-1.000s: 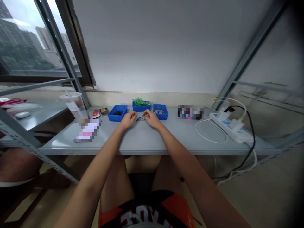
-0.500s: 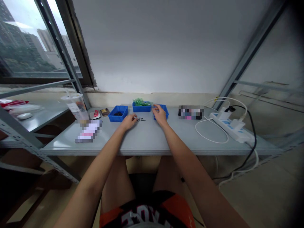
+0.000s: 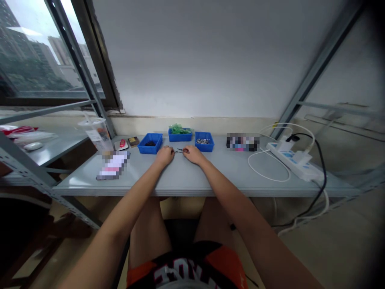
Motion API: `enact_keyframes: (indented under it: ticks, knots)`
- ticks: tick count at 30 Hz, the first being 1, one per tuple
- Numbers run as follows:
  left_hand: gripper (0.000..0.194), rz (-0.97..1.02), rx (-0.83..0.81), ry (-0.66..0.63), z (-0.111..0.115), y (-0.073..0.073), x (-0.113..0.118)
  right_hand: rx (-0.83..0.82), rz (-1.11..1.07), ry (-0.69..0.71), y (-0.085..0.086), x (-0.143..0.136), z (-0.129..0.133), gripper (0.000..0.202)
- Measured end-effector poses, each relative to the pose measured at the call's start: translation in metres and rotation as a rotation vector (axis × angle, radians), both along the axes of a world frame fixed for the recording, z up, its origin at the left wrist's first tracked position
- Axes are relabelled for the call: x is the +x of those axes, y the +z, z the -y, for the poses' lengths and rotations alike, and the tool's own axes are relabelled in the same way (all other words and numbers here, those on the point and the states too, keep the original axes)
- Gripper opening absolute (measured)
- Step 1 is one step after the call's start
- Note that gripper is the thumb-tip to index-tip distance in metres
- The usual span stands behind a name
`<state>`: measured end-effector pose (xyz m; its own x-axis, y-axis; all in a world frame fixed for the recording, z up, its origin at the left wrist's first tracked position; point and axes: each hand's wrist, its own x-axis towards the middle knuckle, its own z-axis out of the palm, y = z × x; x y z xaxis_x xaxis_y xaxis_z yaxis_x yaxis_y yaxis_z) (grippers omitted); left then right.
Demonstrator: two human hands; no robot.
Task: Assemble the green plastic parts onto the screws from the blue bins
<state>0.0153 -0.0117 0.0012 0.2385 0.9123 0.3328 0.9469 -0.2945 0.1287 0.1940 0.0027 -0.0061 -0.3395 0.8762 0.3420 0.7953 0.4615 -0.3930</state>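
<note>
My left hand rests low over the table, fingers curled and pinched together, right of a blue bin with small dark pieces inside. Opposite it, my right hand is also closed, thumb and fingers together. Thin metal pieces like screws, some with dark ends, lie in the narrow gap between the two hands. What each set of fingertips holds is too small to make out. Behind my right hand stands a second blue bin of silver screw-like pieces. Another blue bin at the back holds green plastic packets.
On the left of the grey table are a lidded plastic cup, a blurred phone-like object and a small dark box. To the right lie a blurred object, a white cable and a power strip.
My right hand has come out of the right blue bin, moving toward me and left, close to my left hand. The silver pieces in that bin now show. My left hand has hardly moved.
</note>
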Motion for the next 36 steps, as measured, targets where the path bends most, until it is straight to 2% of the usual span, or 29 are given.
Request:
enact_keyframes:
  ticks: [10, 13, 17, 20, 23, 27, 31, 33, 36]
  knots:
    - [0.026, 0.060, -0.003, 0.008, -0.003, -0.001, -0.005, 0.068, 0.154, 0.024, -0.001, -0.005, 0.009, 0.027]
    - [0.025, 0.108, 0.000, 0.022, -0.006, -0.002, -0.008, 0.050, 0.104, 0.032, -0.001, -0.004, 0.007, 0.027]
    - [0.022, 0.295, 0.009, 0.009, -0.010, -0.002, -0.011, -0.009, -0.040, 0.021, 0.001, -0.002, 0.005, 0.024]
    - [0.020, 0.398, 0.022, -0.062, -0.009, 0.000, -0.009, -0.024, -0.129, -0.009, 0.005, -0.003, 0.007, 0.024]
    - [0.020, 0.413, 0.032, -0.151, -0.004, 0.009, -0.005, 0.005, -0.217, 0.004, 0.014, -0.005, 0.010, 0.023]
    - [0.020, 0.365, 0.040, -0.321, 0.002, 0.023, -0.008, 0.036, -0.193, 0.166, 0.029, -0.001, 0.019, 0.022]
    - [0.020, 0.418, -0.052, -0.469, 0.006, 0.029, -0.013, 0.043, -0.052, 0.279, 0.040, 0.013, 0.026, 0.023]
    - [0.022, 0.501, -0.109, -0.498, 0.008, 0.031, -0.012, 0.038, -0.050, 0.325, 0.042, 0.020, 0.025, 0.022]
    - [0.027, 0.598, -0.180, -0.470, 0.011, 0.035, -0.009, 0.022, -0.143, 0.321, 0.042, 0.025, 0.023, 0.024]
